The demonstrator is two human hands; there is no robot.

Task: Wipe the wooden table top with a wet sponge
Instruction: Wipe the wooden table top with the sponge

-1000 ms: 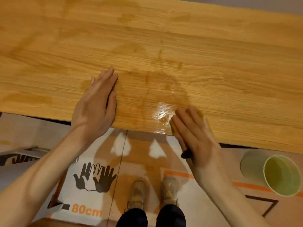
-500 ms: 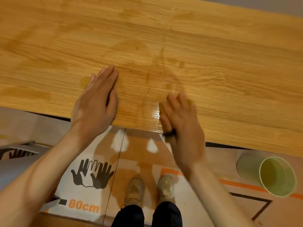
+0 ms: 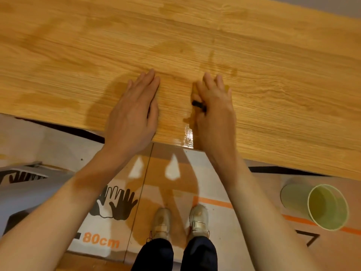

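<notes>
Sponge (image 3: pixel 226 87) mostly under right hand (image 3: pixel 214 110)

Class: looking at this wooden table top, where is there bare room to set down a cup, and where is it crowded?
Bare wood runs left of the flat left hand, right of the right hand pressing the yellow sponge, and along the far edge of the wooden table top. The narrow strip between the hands is crowded.

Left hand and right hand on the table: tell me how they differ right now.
The left hand lies flat and bare on the wooden table top, fingers straight; the right hand covers a yellow sponge, mostly hidden beneath it. The left hand sits on matte wood; the right hand has a glossy wet streak beside it at the near edge. Both point away from the person, palms down.
</notes>
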